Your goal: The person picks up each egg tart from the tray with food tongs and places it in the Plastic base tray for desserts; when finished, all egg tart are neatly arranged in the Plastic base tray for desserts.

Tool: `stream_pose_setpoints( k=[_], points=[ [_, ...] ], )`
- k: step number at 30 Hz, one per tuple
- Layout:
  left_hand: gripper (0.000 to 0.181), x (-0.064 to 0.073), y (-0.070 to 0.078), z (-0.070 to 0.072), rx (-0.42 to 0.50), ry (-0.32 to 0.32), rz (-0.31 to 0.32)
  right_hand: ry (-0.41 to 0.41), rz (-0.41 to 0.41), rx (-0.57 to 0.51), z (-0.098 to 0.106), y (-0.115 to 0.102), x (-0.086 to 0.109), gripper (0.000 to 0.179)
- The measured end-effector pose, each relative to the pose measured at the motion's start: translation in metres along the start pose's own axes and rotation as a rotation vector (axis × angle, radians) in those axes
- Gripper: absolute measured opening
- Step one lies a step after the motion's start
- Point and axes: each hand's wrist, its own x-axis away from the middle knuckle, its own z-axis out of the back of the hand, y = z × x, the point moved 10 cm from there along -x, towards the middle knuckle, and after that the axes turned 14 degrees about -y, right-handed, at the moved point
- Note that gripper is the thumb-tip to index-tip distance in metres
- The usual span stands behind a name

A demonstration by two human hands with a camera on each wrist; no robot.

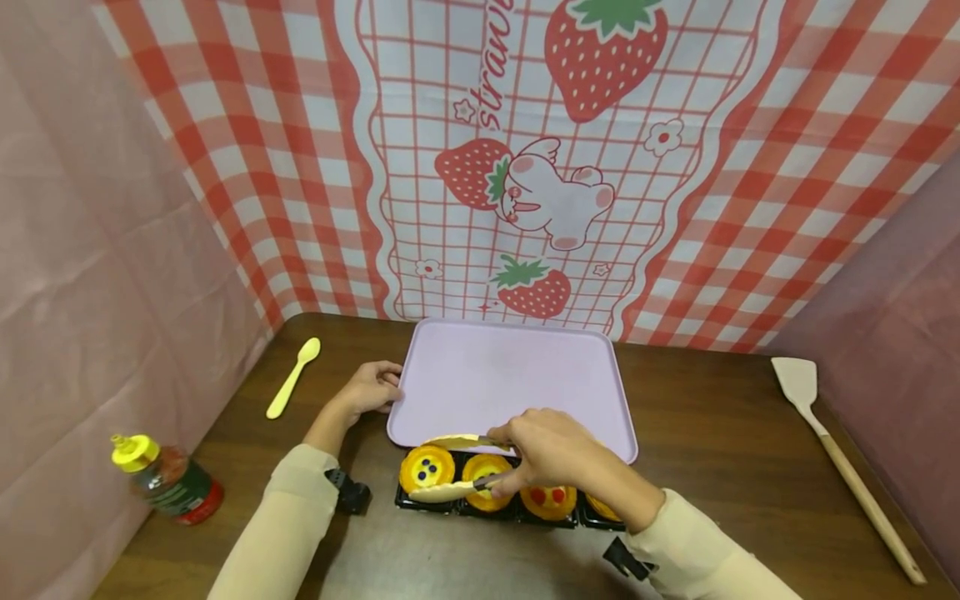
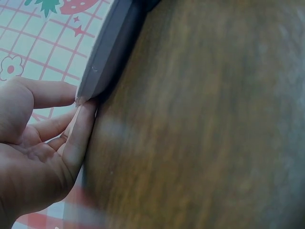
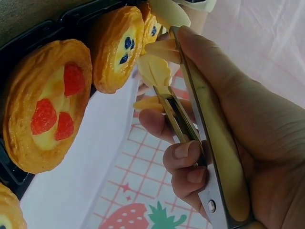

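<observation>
My left hand [image 1: 370, 387] is at the left edge of a pale purple tray [image 1: 510, 375]. In the left wrist view its thumb and a finger pinch the tray's rim [image 2: 102, 67]. My right hand [image 1: 551, 450] grips a pair of tongs [image 3: 212, 124] with cream-coloured tips, spread apart. The tips reach around the leftmost tart [image 1: 427, 468], which has blueberries on it; I cannot tell whether they touch it. Beside it, in a black plastic container [image 1: 427, 505], sit another tart [image 1: 487, 472], a tart with red berries [image 1: 550, 502] and one partly hidden under my right wrist.
A yellow spoon [image 1: 294, 377] lies at the left on the wooden table [image 1: 697, 417]. Nearer stands a squeeze bottle with a yellow cap [image 1: 168, 482]. A spatula with a wooden handle [image 1: 847, 467] lies at the far right. Behind the tray hangs a strawberry-patterned cloth [image 1: 510, 167].
</observation>
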Motion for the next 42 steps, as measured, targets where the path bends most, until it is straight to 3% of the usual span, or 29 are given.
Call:
stream_pose_setpoints(
  k=[13, 26, 29, 33, 38, 42],
  points=[
    [0.050, -0.002, 0.006, -0.001, -0.005, -0.001, -0.013, 0.013, -0.022, 0.025, 0.003, 0.000, 0.007, 0.056],
    [0.051, -0.001, 0.007, 0.000, -0.011, 0.003, -0.025, 0.047, -0.070, 0.020, 0.003, 0.004, 0.012, 0.090],
    [0.051, 0.000, 0.004, 0.000, -0.012, 0.009, -0.016, 0.103, -0.098, 0.008, 0.005, 0.006, 0.017, 0.095],
    [0.051, 0.001, 0.003, 0.000, -0.006, 0.013, -0.011, 0.241, -0.136, 0.009, 0.010, 0.012, 0.030, 0.098],
    [0.052, -0.001, 0.004, -0.003, 0.003, -0.001, -0.027, 0.427, -0.201, -0.023, 0.017, 0.033, 0.059, 0.099],
    [0.052, 0.000, 0.002, -0.002, -0.006, 0.004, -0.015, 0.523, -0.267, -0.090, 0.020, 0.058, 0.086, 0.098]
  ],
)
